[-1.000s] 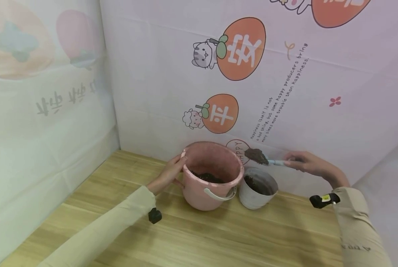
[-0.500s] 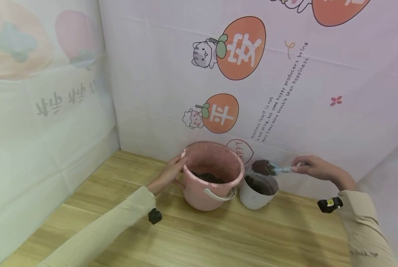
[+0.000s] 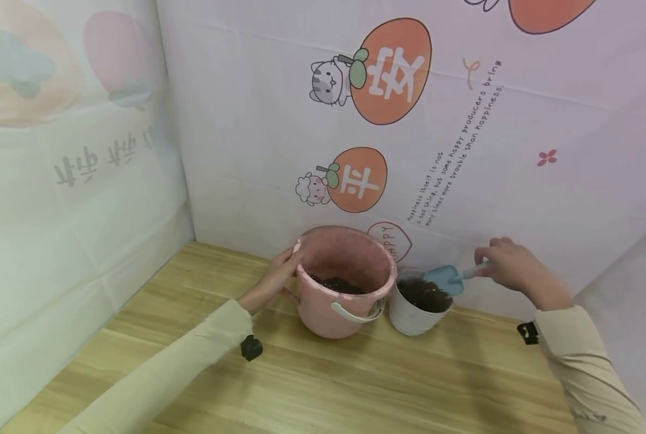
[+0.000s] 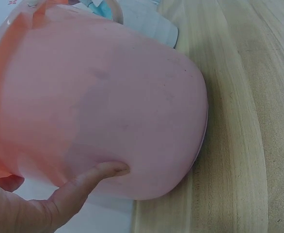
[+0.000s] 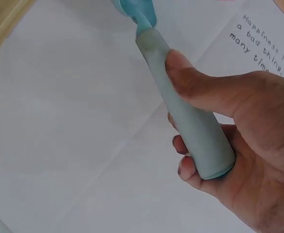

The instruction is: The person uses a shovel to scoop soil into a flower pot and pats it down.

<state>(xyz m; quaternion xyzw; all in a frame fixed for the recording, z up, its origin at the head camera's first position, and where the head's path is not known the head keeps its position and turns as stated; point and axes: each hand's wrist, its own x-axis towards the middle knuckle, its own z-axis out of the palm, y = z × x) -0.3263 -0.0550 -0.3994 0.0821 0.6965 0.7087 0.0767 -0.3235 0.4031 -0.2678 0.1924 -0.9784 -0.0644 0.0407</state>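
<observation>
My left hand (image 3: 273, 279) holds the pink bucket (image 3: 331, 313) at its left rim. In the left wrist view the thumb (image 4: 114, 168) lies along the bucket's outer wall, and the other fingers are mostly hidden. Dark soil (image 3: 338, 286) covers the bucket's bottom. My right hand (image 5: 258, 111) grips the pale handle of a blue trowel (image 3: 446, 279), fingers curled round it in the right wrist view. The trowel's blade is tilted down over the back right rim of a white flowerpot (image 3: 415, 322), its face bare of soil. Soil (image 3: 423, 295) fills much of the pot.
Bucket and pot stand side by side on a wooden table (image 3: 301, 386), near its back edge. A white printed sheet (image 3: 269, 150) hangs right behind them, and another sheet (image 3: 111, 223) closes the left side. The bucket's white bail (image 3: 355, 314) hangs down in front.
The trowel has swung down from above the pot and tipped over. Its load of soil has dropped into the pot, where the soil stands higher. The left hand stays at the bucket.
</observation>
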